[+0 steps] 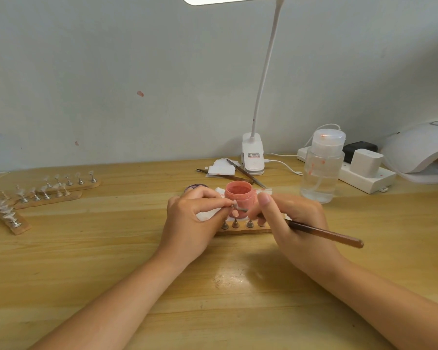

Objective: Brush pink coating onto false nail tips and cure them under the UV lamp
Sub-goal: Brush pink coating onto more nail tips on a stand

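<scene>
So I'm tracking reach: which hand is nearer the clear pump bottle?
Right. The right hand sits just left of the pump bottle; the left hand lies farther left, beyond the pink jar.
</scene>
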{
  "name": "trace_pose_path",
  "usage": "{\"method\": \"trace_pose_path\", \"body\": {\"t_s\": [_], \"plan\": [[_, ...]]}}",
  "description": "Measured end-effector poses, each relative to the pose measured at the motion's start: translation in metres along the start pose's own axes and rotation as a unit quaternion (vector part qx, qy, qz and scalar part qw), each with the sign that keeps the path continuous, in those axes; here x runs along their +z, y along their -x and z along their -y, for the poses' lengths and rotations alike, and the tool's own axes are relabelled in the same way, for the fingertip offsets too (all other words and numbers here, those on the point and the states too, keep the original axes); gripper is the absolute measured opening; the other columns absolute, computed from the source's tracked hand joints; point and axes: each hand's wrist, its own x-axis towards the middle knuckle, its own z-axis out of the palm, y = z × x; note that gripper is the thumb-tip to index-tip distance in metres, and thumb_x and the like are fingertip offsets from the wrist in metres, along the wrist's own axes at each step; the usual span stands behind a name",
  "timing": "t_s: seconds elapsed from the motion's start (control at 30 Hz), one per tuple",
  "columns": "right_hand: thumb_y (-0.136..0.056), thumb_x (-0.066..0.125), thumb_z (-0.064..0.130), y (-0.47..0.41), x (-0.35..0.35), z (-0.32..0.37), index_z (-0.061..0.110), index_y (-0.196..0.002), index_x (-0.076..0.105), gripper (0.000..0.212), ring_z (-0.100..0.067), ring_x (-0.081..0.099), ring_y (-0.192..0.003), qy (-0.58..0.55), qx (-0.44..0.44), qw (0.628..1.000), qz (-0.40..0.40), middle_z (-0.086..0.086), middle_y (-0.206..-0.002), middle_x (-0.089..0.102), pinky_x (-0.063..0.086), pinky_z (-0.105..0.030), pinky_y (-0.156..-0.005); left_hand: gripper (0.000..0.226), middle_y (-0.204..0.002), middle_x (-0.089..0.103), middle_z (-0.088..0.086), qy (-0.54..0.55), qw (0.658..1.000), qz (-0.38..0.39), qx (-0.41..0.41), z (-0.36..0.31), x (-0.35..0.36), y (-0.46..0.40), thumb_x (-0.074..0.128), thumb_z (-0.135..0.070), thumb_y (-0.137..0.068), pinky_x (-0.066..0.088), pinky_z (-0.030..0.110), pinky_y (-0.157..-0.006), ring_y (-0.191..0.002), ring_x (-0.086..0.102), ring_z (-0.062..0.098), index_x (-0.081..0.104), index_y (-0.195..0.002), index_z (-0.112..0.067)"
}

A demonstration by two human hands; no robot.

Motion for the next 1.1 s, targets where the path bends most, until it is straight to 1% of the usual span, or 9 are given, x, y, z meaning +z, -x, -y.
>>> {"method": "trace_pose_path", "body": {"t_s": [0.07,0.2,0.3,0.47,0.6,0.83,0.93,1.0,1.1], "plan": [[-0.093,0.040,0.041,0.0011,-0.0011,-0.0001,0.010,-0.065,0.070,0.051,0.000,0.061,-0.061,-0.021,0.010,1.000,-0.004,0.010,-0.062,0.064,0.044,-0.012,-0.059,0.023,-0.082,0.066,-0.003,0.000,1.000,-0.001,-0.001,-0.0006,-0.0001,0.0003,0.073,-0.007,-0.073,0.039,0.057,-0.085,-0.089,0.060,0.020,0.071,-0.088,-0.025],[-0.092,0.042,0.027,-0.0015,0.0006,0.0009,0.011,-0.072,0.071,0.039,0.005,0.061,-0.069,0.009,-0.013,1.000,-0.001,0.020,-0.071,0.061,0.045,-0.011,-0.063,0.013,-0.081,0.066,-0.001,-0.019,1.000,0.005,0.002,0.0016,-0.0002,0.0004,0.074,-0.009,-0.073,0.039,0.056,-0.084,-0.089,0.059,0.021,0.075,-0.084,-0.016],[-0.092,0.041,0.038,0.0010,-0.0010,-0.0003,0.011,-0.065,0.070,0.048,0.000,0.061,-0.060,-0.021,0.020,1.000,-0.001,0.011,-0.062,0.064,0.044,-0.011,-0.058,0.015,-0.081,0.066,-0.002,-0.012,1.000,0.005,-0.005,0.0002,-0.0004,0.0007,0.074,-0.007,-0.074,0.038,0.056,-0.086,-0.090,0.059,0.022,0.074,-0.083,-0.018],[-0.092,0.040,0.028,-0.0013,0.0011,0.0012,0.013,-0.069,0.069,0.041,0.004,0.060,-0.066,0.007,-0.002,1.000,-0.002,0.022,-0.068,0.060,0.044,-0.010,-0.062,0.013,-0.081,0.065,-0.001,-0.017,1.000,0.002,-0.005,-0.0002,-0.0007,0.0008,0.074,-0.009,-0.073,0.037,0.055,-0.087,-0.090,0.057,0.020,0.075,-0.084,-0.015],[-0.090,0.038,0.036,0.0011,0.0000,-0.0016,0.006,-0.060,0.067,0.052,-0.004,0.060,-0.055,-0.044,0.042,0.998,-0.012,0.005,-0.056,0.063,0.046,-0.019,-0.053,0.014,-0.081,0.066,-0.002,-0.015,1.000,0.000,-0.003,-0.0008,-0.0009,0.0006,0.074,-0.007,-0.073,0.037,0.055,-0.088,-0.090,0.058,0.018,0.075,-0.082,-0.016],[-0.091,0.037,0.036,0.0015,0.0016,0.0002,0.017,-0.067,0.067,0.042,-0.010,0.061,-0.060,-0.082,0.072,0.992,-0.063,-0.002,-0.064,0.065,0.052,-0.031,-0.059,0.019,-0.082,0.062,-0.014,0.004,1.000,-0.020,-0.007,-0.0031,-0.0028,-0.0005,0.077,-0.010,-0.069,0.039,0.053,-0.090,-0.092,0.059,0.012,0.070,-0.076,-0.027],[-0.092,0.037,0.035,0.0027,0.0010,-0.0001,0.016,-0.070,0.067,0.042,-0.011,0.062,-0.062,-0.061,0.067,0.995,-0.047,-0.001,-0.065,0.066,0.052,-0.035,-0.059,0.011,-0.079,0.066,-0.012,0.003,1.000,-0.011,0.000,-0.0007,-0.0031,0.0000,0.076,-0.009,-0.070,0.041,0.052,-0.088,-0.085,0.061,0.006,0.071,-0.072,-0.019],[-0.093,0.037,0.032,0.0020,0.0017,0.0007,0.014,-0.071,0.068,0.042,-0.009,0.062,-0.064,-0.043,0.048,0.997,-0.041,0.002,-0.066,0.066,0.052,-0.032,-0.060,0.010,-0.076,0.066,-0.012,0.001,1.000,-0.006,0.003,0.0002,-0.0030,0.0001,0.076,-0.010,-0.070,0.042,0.052,-0.085,-0.079,0.059,0.006,0.071,-0.072,-0.018],[-0.093,0.037,0.026,0.0000,0.0026,0.0030,0.009,-0.071,0.069,0.042,-0.001,0.062,-0.069,-0.020,0.016,0.999,-0.036,0.015,-0.069,0.064,0.048,-0.018,-0.063,0.015,-0.075,0.065,-0.013,0.000,1.000,-0.009,0.014,0.0004,-0.0025,-0.0002,0.076,-0.010,-0.069,0.043,0.052,-0.081,-0.077,0.056,0.007,0.071,-0.074,-0.022]]}}
